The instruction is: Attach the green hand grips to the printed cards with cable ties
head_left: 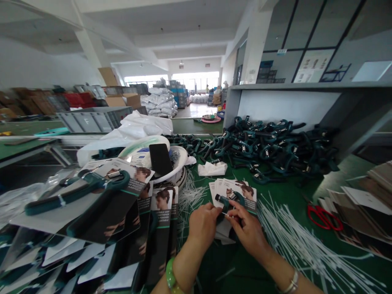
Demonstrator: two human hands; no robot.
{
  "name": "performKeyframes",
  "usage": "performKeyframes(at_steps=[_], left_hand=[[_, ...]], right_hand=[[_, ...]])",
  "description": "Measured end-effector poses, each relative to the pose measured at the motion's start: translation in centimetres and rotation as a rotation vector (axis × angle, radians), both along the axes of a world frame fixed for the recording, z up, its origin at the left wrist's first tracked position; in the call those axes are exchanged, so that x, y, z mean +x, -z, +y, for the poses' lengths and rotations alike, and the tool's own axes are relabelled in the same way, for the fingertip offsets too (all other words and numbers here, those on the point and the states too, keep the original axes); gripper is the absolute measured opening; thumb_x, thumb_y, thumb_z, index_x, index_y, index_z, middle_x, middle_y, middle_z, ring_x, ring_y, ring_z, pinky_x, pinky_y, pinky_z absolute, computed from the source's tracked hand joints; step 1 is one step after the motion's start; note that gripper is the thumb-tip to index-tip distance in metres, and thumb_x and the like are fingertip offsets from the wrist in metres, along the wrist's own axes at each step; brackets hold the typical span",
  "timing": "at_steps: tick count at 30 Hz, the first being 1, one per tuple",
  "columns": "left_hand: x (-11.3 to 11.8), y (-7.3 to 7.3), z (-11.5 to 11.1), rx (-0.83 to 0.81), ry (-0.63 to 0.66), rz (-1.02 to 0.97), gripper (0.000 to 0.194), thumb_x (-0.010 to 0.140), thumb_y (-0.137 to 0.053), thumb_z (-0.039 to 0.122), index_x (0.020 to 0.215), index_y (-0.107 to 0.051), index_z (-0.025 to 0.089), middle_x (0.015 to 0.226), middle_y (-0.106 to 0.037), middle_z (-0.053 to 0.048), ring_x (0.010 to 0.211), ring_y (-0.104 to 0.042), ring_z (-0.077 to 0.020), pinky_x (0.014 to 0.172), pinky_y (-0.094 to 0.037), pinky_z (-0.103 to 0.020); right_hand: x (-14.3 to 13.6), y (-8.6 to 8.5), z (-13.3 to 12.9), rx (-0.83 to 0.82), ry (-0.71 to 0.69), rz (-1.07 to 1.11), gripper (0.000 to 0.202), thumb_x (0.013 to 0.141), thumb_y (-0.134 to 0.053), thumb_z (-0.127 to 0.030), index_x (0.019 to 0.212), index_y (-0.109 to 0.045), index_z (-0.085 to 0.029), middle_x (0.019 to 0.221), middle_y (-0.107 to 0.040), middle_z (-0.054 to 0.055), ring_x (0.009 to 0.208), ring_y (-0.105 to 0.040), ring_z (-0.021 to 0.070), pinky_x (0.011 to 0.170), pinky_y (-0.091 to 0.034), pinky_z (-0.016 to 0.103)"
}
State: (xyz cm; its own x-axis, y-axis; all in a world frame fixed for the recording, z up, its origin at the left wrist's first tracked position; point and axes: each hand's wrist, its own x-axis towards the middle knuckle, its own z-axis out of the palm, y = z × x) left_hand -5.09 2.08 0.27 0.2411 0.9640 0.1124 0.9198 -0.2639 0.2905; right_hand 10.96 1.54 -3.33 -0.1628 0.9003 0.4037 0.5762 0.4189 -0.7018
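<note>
Ceiling (196, 20): white, dim in places, overhead toward 12 o'clock.
Windows (196, 79): bright band at the far end, 12 o'clock, the room's brightest spot.
Floor (200, 109): pale and glossy, 12 o'clock, below the windows.
Side wall (33, 67): plain white, 10 o'clock.
Pillar (88, 51): white, 11 o'clock.
Partition (333, 28): dark-framed panes, 2 o'clock.
Shelf (284, 86): grey, below those panes.
Side table (15, 156): green-topped, 10 o'clock, nearer than the wall.
</note>
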Motion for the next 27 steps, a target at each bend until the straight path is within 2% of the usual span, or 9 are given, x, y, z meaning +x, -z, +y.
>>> performKeyframes(at_steps=[5,12,15,19,23,27], left_hand=[[-0.1,0.2,0.1,-0.026,0.022,-0.018,0.026,0.087,-0.046,0.024,0.105,-0.063,0.033,0.093,-0.063,-0.004,0.084,-0.059,-0.0182,0.067,-0.041,-0.026],[-0.1,0.4,0.3,0.029,0.064,0.010,0.025,0.087,-0.046,0.027,0.104,-0.064,0.033,0.090,-0.065,-0.004,0.081,-0.061,-0.0195,0.063,-0.043,-0.026],[-0.1,0.6,0.5,0.021,0.109,-0.073,0.025,0.087,-0.047,0.025,0.103,-0.066,0.031,0.088,-0.066,-0.004,0.081,-0.062,-0.0188,0.066,-0.044,-0.026],[-0.7,1.0,0.6,-0.011,0.170,-0.284,0.028,0.087,-0.045,0.023,0.104,-0.066,0.028,0.090,-0.069,-0.005,0.084,-0.062,-0.0177,0.074,-0.045,-0.026],[-1.1,1.4,0.6,-0.025,0.226,-0.479,0.027,0.086,-0.047,0.026,0.107,-0.065,0.028,0.100,-0.070,-0.001,0.090,-0.062,-0.0168,0.080,-0.045,-0.026],[-0.7,1.6,0.6,-0.009,0.133,-0.507,0.023,0.085,-0.048,0.031,0.091,-0.070,0.026,0.087,-0.070,-0.001,0.081,-0.061,-0.0159,0.073,-0.045,-0.025]], right_hand=[[0.0,0.0,0.2,-0.010,-0.002,0.002,0.038,0.086,-0.048,-0.029,0.122,-0.046,-0.018,0.086,-0.069,0.004,0.078,-0.064,0.0180,0.072,-0.049,0.032],[-0.1,-0.7,0.5,-0.097,-0.018,0.007,0.039,0.084,-0.049,-0.031,0.121,-0.048,-0.017,0.086,-0.069,0.004,0.076,-0.064,0.0175,0.069,-0.049,0.030],[0.0,-1.6,1.1,-0.199,-0.066,-0.005,0.040,0.082,-0.051,-0.027,0.120,-0.049,-0.016,0.082,-0.070,0.003,0.074,-0.064,0.0176,0.068,-0.048,0.030],[-0.1,-2.6,1.7,-0.297,-0.115,-0.009,0.038,0.077,-0.054,-0.023,0.115,-0.051,-0.016,0.075,-0.069,0.002,0.066,-0.062,0.0165,0.062,-0.048,0.029],[-0.3,-2.2,1.3,-0.120,-0.028,-0.107,0.025,0.079,-0.053,-0.022,0.103,-0.058,-0.018,0.082,-0.069,0.004,0.071,-0.063,0.0172,0.065,-0.048,0.030],[0.1,-1.5,0.8,0.088,-0.056,-0.178,0.017,0.082,-0.052,-0.022,0.094,-0.064,-0.019,0.083,-0.068,0.005,0.074,-0.063,0.0168,0.067,-0.050,0.029]])
